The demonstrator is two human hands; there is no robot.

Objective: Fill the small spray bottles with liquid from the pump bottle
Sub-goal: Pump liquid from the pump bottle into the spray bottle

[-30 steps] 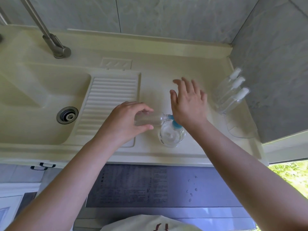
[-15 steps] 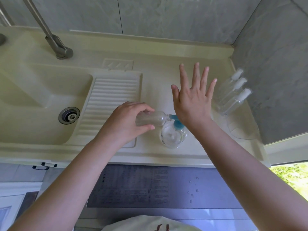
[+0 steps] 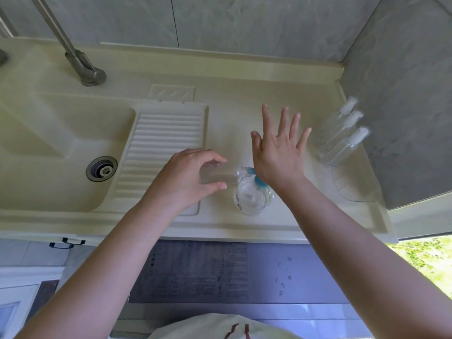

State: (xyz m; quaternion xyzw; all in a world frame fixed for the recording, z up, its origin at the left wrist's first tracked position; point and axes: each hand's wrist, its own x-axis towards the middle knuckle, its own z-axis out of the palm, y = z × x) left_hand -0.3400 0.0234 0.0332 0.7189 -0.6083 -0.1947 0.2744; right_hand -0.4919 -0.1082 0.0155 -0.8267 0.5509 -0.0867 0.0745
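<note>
My left hand (image 3: 188, 177) grips a small clear spray bottle (image 3: 220, 174), capless and held sideways, its open neck against the blue nozzle of the pump bottle (image 3: 254, 196). That clear round pump bottle stands on the cream counter (image 3: 234, 123) near its front edge. The heel of my right hand (image 3: 278, 152) rests over the blue pump head, palm down, fingers spread and raised. The pump head is mostly hidden under the palm. Three small spray bottles (image 3: 342, 133) with white caps stand by the right wall.
A sink basin (image 3: 61, 148) with a metal drain (image 3: 101, 168) lies at left, a ribbed washboard (image 3: 161, 152) beside it. A metal tap (image 3: 83, 67) rises at the back left. A clear plastic piece (image 3: 354, 189) lies at the right front. Grey tiled walls close the back and right.
My right hand's fingers have lifted and fanned out, from a flat, relaxed palm to a raised, spread one over the pump head. The left hand and its bottle have stayed in place.
</note>
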